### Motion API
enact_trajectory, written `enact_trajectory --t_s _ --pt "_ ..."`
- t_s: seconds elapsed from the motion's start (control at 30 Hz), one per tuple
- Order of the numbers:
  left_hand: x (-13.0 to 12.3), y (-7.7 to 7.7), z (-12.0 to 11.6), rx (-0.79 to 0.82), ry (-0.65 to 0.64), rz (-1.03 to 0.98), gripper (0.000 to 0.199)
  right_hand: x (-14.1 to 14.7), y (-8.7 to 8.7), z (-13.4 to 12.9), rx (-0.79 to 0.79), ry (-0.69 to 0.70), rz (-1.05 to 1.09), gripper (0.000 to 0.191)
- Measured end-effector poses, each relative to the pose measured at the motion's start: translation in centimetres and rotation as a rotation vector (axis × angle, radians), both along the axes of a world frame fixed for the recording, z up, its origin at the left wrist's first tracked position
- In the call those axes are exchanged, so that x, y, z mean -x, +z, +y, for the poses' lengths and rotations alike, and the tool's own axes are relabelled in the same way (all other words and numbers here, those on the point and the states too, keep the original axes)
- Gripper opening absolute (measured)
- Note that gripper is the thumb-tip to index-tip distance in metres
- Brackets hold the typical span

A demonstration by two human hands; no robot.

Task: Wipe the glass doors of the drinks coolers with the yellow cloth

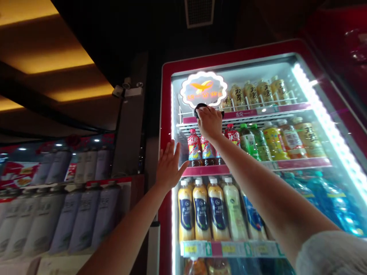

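Note:
My right hand (210, 122) reaches up to the glass door of a lit drinks fridge (164, 114). Its fingers are closed over a dark, black item (201, 105), perhaps a cloth or pad, mostly hidden beneath them. Just above it glows a scalloped, ring-shaped light sign (203, 88) with an orange emblem. Lower and to the left, my left hand (169, 168) lies open with fingers spread, against or just in front of the door's red left frame. Behind the glass, red-labelled bottles (194, 147) stand between the two hands.
Milky drink bottles (202, 210) fill a lower shelf, with green bottles (249, 141) and blue bottles (323, 191) further right. A rack of pale tall bottles (69, 217) stands to the left. A dark pillar (130, 126) and a ceiling vent (200, 13) are also visible.

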State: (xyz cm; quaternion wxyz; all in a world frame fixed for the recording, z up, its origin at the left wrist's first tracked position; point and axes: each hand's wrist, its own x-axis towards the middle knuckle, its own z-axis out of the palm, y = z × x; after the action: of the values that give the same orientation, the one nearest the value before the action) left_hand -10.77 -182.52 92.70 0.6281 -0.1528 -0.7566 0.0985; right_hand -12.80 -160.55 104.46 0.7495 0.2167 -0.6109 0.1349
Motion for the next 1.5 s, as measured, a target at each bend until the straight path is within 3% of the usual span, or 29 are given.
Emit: enact_trajectory --t_s 0.07,0.13,0.23,0.33,0.47,0.53,0.63,0.7,0.77,0.87,0.97,1.07,1.17,1.27,1.37,1.5 --pt "0.1 -0.1 0.0 0.003 -0.01 0.018 0.081 -0.1 0.3 -2.0 -0.013 0.012 0.009 0.044" --pt "0.2 -0.1 0.0 0.001 -0.02 0.023 0.082 -0.4 -0.4 -3.0 -0.126 -0.009 0.0 0.044" --pt "0.2 -0.2 0.2 -0.004 -0.042 0.009 0.083 -1.0 -2.6 -2.2 -0.301 -0.068 -0.028 0.044" --pt "0.3 -0.1 0.2 -0.004 -0.069 0.001 0.082 -1.2 -3.8 -0.5 -0.274 -0.1 -0.041 0.045" --pt "0.3 -0.2 0.1 0.007 -0.081 -0.014 0.081 -1.0 -2.2 -1.7 -0.011 -0.071 -0.047 0.048" --pt "0.2 -0.3 -0.2 0.022 -0.081 -0.025 0.081 -0.9 -1.3 -3.2 0.021 -0.056 -0.05 0.048" --pt "-0.3 -0.6 -0.7 0.045 -0.083 -0.039 0.085 -1.1 -1.3 -4.1 -0.165 -0.052 -0.056 0.046" --pt "-0.5 -0.7 -1.2 0.034 -0.08 -0.042 0.09 -1.2 -1.8 -3.4 -0.34 -0.058 -0.061 0.047" --pt "-0.6 -0.6 -1.6 0.018 -0.077 -0.043 0.095 -1.2 -2.0 -2.4 -0.408 -0.068 -0.063 0.048" --pt "-0.4 -0.5 -2.2 0.011 -0.082 -0.036 0.099 -1.1 -0.9 -2.7 -0.259 -0.076 -0.07 0.048" --pt "0.1 -0.5 -2.4 0.008 -0.085 -0.008 0.098 -1.2 0.4 -5.6 -0.108 -0.063 -0.088 0.048" --pt "0.2 -0.9 -2.5 0.007 -0.073 0.013 0.099 -1.6 0.2 -8.2 -0.239 -0.049 -0.085 0.047" --pt "0.0 -1.2 -2.4 0.004 -0.043 0.003 0.099 -1.8 -0.4 -8.4 -0.42 -0.055 -0.072 0.047" --pt "-0.3 -1.3 -2.4 0.003 -0.029 -0.012 0.097 -1.7 0.5 -8.0 -0.34 -0.06 -0.074 0.046" --pt "-0.4 -1.4 -2.4 0.007 -0.037 -0.017 0.094 -1.5 2.4 -9.2 -0.21 -0.035 -0.087 0.048" --pt "-0.3 -1.7 -2.6 0.007 -0.043 -0.019 0.095 -1.3 2.5 -11.0 -0.303 0.003 -0.091 0.05"
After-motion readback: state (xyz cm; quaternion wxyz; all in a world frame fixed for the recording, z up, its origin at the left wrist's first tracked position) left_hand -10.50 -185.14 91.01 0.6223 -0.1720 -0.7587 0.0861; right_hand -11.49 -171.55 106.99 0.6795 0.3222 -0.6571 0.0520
